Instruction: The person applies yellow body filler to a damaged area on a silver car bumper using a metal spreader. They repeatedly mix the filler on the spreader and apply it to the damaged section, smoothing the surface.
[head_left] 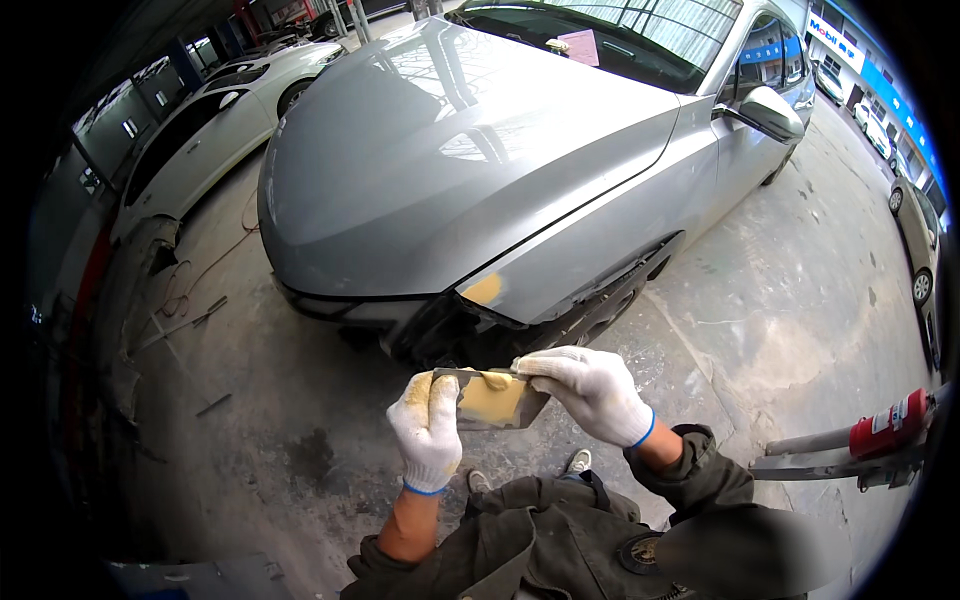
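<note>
In front of my body, below the car's front corner, I hold a flat grey putty plate (490, 405) smeared with yellow filler. My left hand (425, 435), in a white knit glove stained yellow at the fingers, is closed on its left edge. My right hand (590, 390), gloved alike, pinches a thin grey putty blade at the plate's upper right; its fingers hide most of it, and I cannot tell whether blade and plate are apart. A lump of filler (496, 380) lies near the top edge. Ahead, a yellow filler patch (484, 289) marks the silver fender (570, 270).
The silver car (450, 150) stands close ahead, its front bumper cover off and dark parts exposed. A white car (200, 140) is parked at left, near a hose (180, 290) and loose strips on the concrete. A red cylinder (888, 422) on a metal stand is at right.
</note>
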